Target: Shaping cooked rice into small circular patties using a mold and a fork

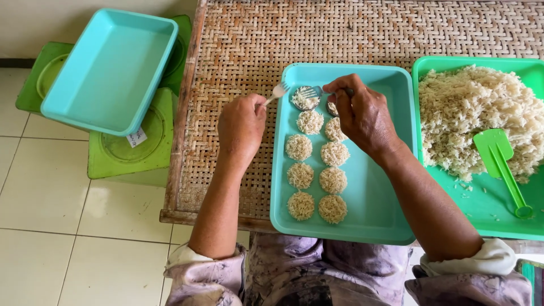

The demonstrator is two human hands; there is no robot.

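Note:
My left hand (242, 129) grips a small white plastic fork (277, 92) whose tines point at a round metal mould (306, 97) filled with rice. That mould is held by my right hand (362, 113) over the far end of a turquoise tray (374, 192). A second mould seems tucked under the right fingers, mostly hidden. Several round flat rice patties (310, 164) lie in two columns on the tray's left half.
A green tray (493, 218) at the right holds a heap of loose rice (476, 113) and a green plastic paddle (500, 164). Both trays sit on a woven rattan table (238, 56). At left, an empty turquoise tray (110, 71) rests on green stools (127, 156) over a tiled floor.

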